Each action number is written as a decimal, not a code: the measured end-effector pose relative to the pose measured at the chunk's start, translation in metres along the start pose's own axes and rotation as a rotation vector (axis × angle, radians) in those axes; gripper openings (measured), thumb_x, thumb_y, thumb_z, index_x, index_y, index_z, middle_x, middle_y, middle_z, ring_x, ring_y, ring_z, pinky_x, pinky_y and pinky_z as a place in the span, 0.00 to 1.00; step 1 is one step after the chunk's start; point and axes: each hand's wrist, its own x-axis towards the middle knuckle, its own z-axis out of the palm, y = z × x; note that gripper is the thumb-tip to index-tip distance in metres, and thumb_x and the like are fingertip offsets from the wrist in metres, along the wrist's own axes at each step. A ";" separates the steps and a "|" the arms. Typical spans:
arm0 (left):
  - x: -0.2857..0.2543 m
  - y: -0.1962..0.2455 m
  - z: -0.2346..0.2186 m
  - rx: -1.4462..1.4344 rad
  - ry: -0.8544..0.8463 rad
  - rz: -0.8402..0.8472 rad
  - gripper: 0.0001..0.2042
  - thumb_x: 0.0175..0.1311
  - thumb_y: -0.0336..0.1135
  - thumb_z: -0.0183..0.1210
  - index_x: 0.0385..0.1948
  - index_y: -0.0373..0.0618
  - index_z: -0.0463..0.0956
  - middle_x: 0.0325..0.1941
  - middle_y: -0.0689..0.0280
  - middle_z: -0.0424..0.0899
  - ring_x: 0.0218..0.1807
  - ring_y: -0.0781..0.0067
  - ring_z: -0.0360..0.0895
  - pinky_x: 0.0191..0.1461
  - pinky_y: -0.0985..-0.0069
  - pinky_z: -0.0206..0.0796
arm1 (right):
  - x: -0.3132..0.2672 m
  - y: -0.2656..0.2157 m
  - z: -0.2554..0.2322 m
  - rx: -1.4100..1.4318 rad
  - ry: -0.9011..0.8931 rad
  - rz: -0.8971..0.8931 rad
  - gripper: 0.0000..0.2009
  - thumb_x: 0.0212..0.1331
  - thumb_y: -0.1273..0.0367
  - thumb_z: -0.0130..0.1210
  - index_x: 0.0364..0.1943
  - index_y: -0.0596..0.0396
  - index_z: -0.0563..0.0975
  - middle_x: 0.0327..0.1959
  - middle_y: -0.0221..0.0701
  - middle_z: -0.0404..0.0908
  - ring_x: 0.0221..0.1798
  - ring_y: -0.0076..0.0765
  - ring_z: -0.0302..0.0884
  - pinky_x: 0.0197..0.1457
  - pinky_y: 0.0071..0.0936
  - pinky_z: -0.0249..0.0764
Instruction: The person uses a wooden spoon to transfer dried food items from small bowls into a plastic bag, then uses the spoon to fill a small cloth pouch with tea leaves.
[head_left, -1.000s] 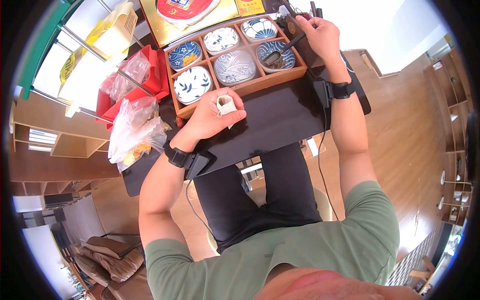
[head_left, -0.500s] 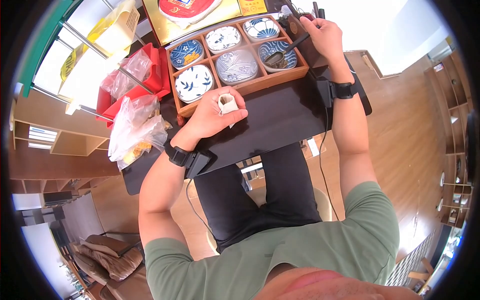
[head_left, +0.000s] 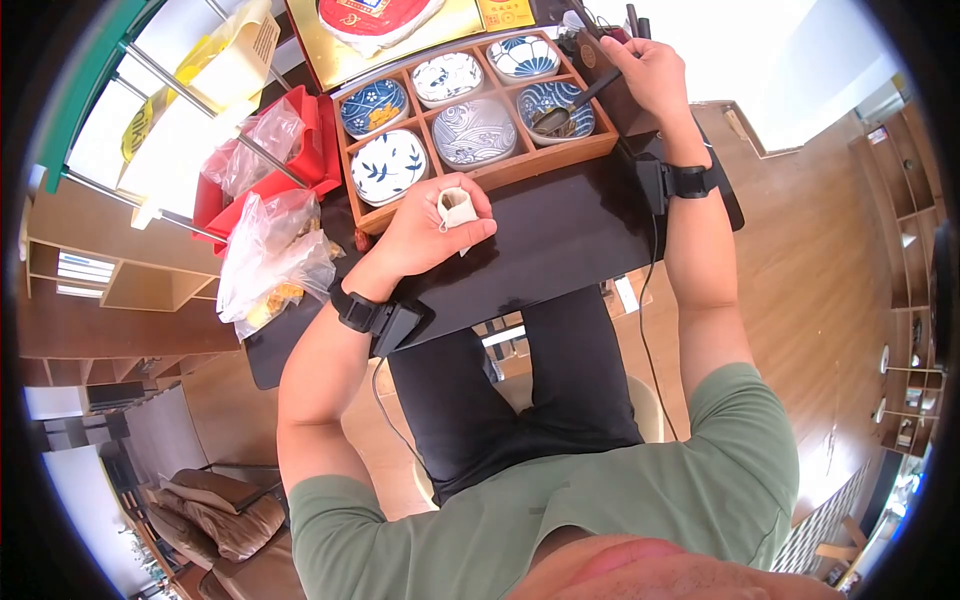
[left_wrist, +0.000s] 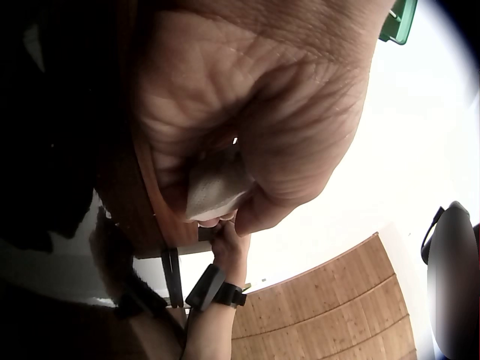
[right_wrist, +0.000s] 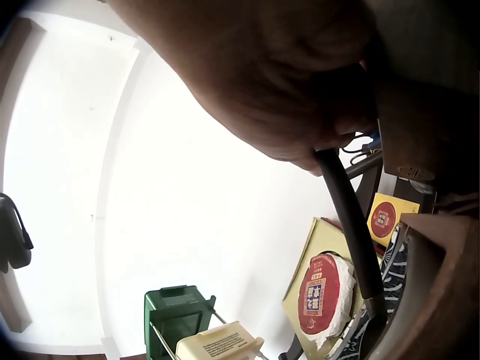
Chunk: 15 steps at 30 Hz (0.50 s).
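Note:
My left hand (head_left: pixel 425 232) holds a small off-white cloth pouch (head_left: pixel 459 209) near the front of the wooden tray, its round mouth facing up. In the left wrist view the pouch (left_wrist: pixel 216 189) sits between thumb and fingers. At the tray's right end, my right hand (head_left: pixel 653 85) grips the black handle of a spoon (head_left: pixel 597 88). The spoon's head lies inside the front-right blue patterned bowl (head_left: pixel 540 95), over dark loose contents. The right wrist view shows the spoon handle (right_wrist: pixel 352 229) slanting down from the fingers to the bowl.
The divided wooden tray (head_left: pixel 500 176) bears several patterned bowls, one with orange bits (head_left: pixel 381 117). Behind it lies a red round packet (head_left: pixel 380 18) on a gold box. Left are red bins (head_left: pixel 320 165) and plastic bags (head_left: pixel 265 250). A dark box (head_left: pixel 622 105) stands right.
The spoon's head has shifted and turned slightly within the bowl. The left hand keeps its hold on the pouch; the whole head view has moved a little.

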 end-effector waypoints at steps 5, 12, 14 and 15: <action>0.000 -0.001 0.000 -0.014 0.008 0.032 0.07 0.62 0.26 0.68 0.34 0.43 0.78 0.30 0.75 0.80 0.31 0.88 0.75 0.34 0.85 0.67 | 0.000 0.000 -0.001 0.012 0.009 0.003 0.24 0.62 0.48 0.63 0.22 0.57 0.82 0.14 0.26 0.73 0.22 0.21 0.66 0.29 0.26 0.67; 0.000 0.003 0.001 -0.035 0.004 0.005 0.06 0.62 0.26 0.68 0.35 0.44 0.78 0.29 0.75 0.80 0.29 0.88 0.75 0.32 0.85 0.66 | 0.002 0.007 0.001 0.028 0.002 0.049 0.24 0.61 0.49 0.63 0.22 0.57 0.82 0.15 0.25 0.73 0.22 0.21 0.66 0.29 0.25 0.67; -0.001 0.003 0.001 -0.031 0.008 -0.003 0.07 0.62 0.26 0.68 0.35 0.43 0.78 0.29 0.75 0.80 0.29 0.88 0.75 0.32 0.85 0.66 | 0.002 0.008 0.002 0.037 -0.006 0.020 0.23 0.61 0.49 0.64 0.23 0.57 0.82 0.15 0.24 0.73 0.22 0.20 0.66 0.29 0.25 0.67; -0.001 0.003 0.001 -0.024 0.007 0.006 0.07 0.62 0.26 0.68 0.35 0.44 0.78 0.29 0.75 0.80 0.29 0.88 0.75 0.32 0.85 0.66 | 0.002 0.006 0.001 0.039 -0.007 0.020 0.23 0.61 0.49 0.64 0.23 0.57 0.82 0.15 0.24 0.73 0.22 0.20 0.66 0.29 0.25 0.67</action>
